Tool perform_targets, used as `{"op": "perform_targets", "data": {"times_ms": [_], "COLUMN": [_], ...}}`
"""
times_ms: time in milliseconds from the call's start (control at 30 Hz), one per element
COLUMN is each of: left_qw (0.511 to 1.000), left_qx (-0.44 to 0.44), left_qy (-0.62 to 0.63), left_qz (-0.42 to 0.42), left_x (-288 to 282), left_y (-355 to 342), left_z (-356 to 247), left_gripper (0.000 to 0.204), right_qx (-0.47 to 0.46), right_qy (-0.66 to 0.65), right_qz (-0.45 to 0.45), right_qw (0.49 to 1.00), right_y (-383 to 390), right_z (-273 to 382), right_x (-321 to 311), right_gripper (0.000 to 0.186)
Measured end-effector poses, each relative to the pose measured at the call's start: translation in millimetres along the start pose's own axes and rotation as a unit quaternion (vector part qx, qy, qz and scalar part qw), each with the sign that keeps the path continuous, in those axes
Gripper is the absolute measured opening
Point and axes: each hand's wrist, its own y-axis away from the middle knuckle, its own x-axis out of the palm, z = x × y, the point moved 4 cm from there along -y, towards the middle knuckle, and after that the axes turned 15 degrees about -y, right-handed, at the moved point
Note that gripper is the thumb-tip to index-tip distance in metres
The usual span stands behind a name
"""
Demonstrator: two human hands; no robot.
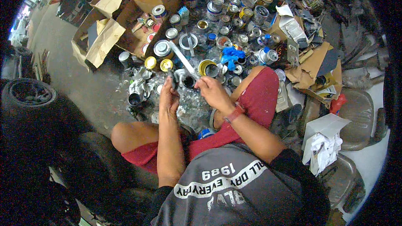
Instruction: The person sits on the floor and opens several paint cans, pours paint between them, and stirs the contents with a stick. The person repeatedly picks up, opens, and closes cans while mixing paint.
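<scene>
My left hand [168, 95] grips a small dark object [173, 78] that I cannot make out clearly. My right hand [207, 88] holds a long pale flat stick [181, 57], slanting up to the left over the cans. An open can with dark contents [188, 82] sits just left of my right hand, and a yellow-rimmed can [206, 67] is above it. Near my left hand are two small yellow cans [150, 62]. A grey-lidded can [161, 49] lies beside the stick's far end. A blue crumpled glove [232, 57] rests to the right.
Several paint cans [214, 14] crowd the stained floor ahead. Cardboard boxes [102, 46] stand at the upper left, torn cardboard [314, 65] lies right, and a white box with paper [318, 144] is beside me. Dark tyres [31, 94] stand at the left.
</scene>
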Motion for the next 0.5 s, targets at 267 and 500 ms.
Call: {"op": "perform_targets", "data": {"times_ms": [267,500], "left_qw": [0.990,0.994], "left_qx": [0.043,-0.020], "left_qy": [-0.116,-0.093], "left_qz": [-0.060,-0.059], "left_x": [-9,-30], "left_y": [8,-5], "left_z": [0,8], "left_gripper": [0.016,0.044], "right_qx": [0.015,0.034], "right_qy": [0.159,0.136], "right_qz": [0.109,0.146], "right_qw": [0.981,0.979], "right_y": [10,27], "right_z": [-2,-8], "right_x": [44,25], "right_gripper": [0.029,0.033]}}
